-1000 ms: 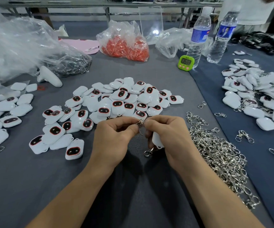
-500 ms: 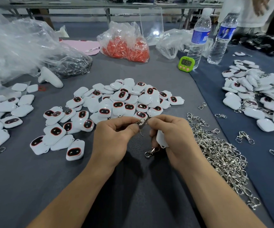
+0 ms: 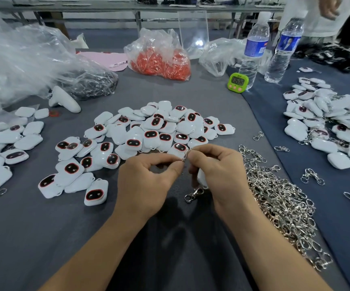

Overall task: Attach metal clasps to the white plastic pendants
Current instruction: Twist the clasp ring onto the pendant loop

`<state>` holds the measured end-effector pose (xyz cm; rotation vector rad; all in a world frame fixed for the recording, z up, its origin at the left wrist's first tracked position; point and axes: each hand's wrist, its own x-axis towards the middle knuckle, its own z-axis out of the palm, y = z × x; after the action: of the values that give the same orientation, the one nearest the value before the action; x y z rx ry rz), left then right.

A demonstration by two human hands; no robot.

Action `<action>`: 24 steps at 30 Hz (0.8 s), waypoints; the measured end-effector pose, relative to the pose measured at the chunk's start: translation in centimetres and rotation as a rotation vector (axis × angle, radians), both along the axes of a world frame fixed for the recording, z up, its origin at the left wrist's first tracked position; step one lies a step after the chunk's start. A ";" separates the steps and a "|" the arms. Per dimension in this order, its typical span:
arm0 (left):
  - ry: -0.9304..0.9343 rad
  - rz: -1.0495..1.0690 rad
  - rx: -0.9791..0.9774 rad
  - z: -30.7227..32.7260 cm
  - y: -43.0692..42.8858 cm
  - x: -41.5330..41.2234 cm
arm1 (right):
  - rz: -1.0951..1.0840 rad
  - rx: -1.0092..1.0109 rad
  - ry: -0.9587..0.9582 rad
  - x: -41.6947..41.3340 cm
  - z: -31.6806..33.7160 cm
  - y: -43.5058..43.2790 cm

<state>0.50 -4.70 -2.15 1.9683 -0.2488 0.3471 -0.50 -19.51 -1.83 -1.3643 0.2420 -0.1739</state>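
Pinching a small metal ring (image 3: 185, 157) between thumb and forefinger, the left hand (image 3: 146, 181) meets the right hand (image 3: 220, 171) fingertip to fingertip above the desk (image 3: 44, 238). The right hand pinches the same ring from the other side, and its lower fingers curl round a white pendant (image 3: 202, 177) that is mostly hidden in the palm. A clasp (image 3: 193, 195) hangs below that pendant; whether its end touches the desk I cannot tell. Just beyond the hands lies a pile of pendants (image 3: 159, 127), many with the dark, red-rimmed face up. A heap of clasps (image 3: 279, 198) lies just to the right of the right hand. Farther right, on a blue cloth (image 3: 338, 227), more pendants (image 3: 327, 122) lie with clasps among them. At the far side stand a green timer (image 3: 238, 82), two water bottles (image 3: 254, 49) and a clear bag (image 3: 161, 57) of red pieces.
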 end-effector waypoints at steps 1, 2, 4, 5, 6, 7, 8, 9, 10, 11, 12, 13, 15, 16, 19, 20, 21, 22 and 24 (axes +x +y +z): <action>-0.024 0.030 0.031 0.1 0.0 -0.2 | -0.013 -0.060 -0.008 0.0 0.0 0.0; -0.036 0.050 0.026 0.2 -0.1 -0.3 | -0.020 -0.144 -0.022 -0.1 -0.1 0.0; -0.039 0.048 0.017 0.2 0.0 0.0 | -0.026 -0.353 -0.053 -0.2 -0.3 0.0; -0.029 0.031 0.015 0.1 0.1 0.1 | -0.027 -0.437 -0.061 -0.3 -0.3 0.1; -0.014 0.022 0.012 0.0 0.2 0.2 | -0.024 -0.487 -0.064 -0.4 -0.3 0.2; 0.000 0.011 0.010 -0.1 0.4 0.4 | -0.019 -0.511 -0.066 -0.4 -0.3 0.3; 0.009 0.004 0.014 -0.1 0.4 0.5 | -0.015 -0.522 -0.067 -0.4 -0.2 0.3; 0.017 -0.003 0.009 -0.2 0.5 0.6 | -0.011 -0.531 -0.066 -0.5 -0.2 0.3; 0.023 -0.010 -0.001 -0.2 0.5 0.6 | -0.009 -0.543 -0.064 -0.5 -0.2 0.2; 0.024 -0.019 -0.014 -0.2 0.4 0.6 | -0.007 -0.557 -0.058 -0.5 -0.2 0.1; 0.028 -0.025 -0.022 -0.2 0.3 0.6 | -0.006 -0.572 -0.049 -0.5 -0.1 0.1; 0.037 -0.032 -0.032 -0.3 0.2 0.6 | -0.007 -0.588 -0.040 -0.5 -0.1 0.0; 0.069 -0.045 -0.047 -0.4 0.1 0.7 | -0.029 -0.627 -0.039 -0.6 -0.1 0.1; 0.078 -0.046 -0.036 -0.5 0.1 0.7 | -0.054 -0.649 -0.052 -0.7 -0.1 0.2; 0.025 -0.009 0.090 -0.8 0.3 0.8 | -0.112 -0.728 -0.104 -0.8 -0.3 0.5; -0.001 -0.001 0.126 -0.8 0.4 0.7 | -0.111 -0.754 -0.108 -0.8 -0.3 0.5; -0.020 0.002 0.147 -0.8 0.4 0.6 | -0.109 -0.774 -0.104 -0.7 -0.4 0.6; -0.028 0.002 0.151 -0.8 0.4 0.6 | -0.114 -0.785 -0.100 -0.7 -0.5 0.6; -0.006 0.004 0.111 -0.8 0.4 0.6 | -0.133 -0.773 -0.105 -0.6 -0.6 0.6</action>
<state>1.06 -4.33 -2.93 2.0771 -0.2734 0.3486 -1.07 -18.91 -2.39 -2.0988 0.1815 -0.4839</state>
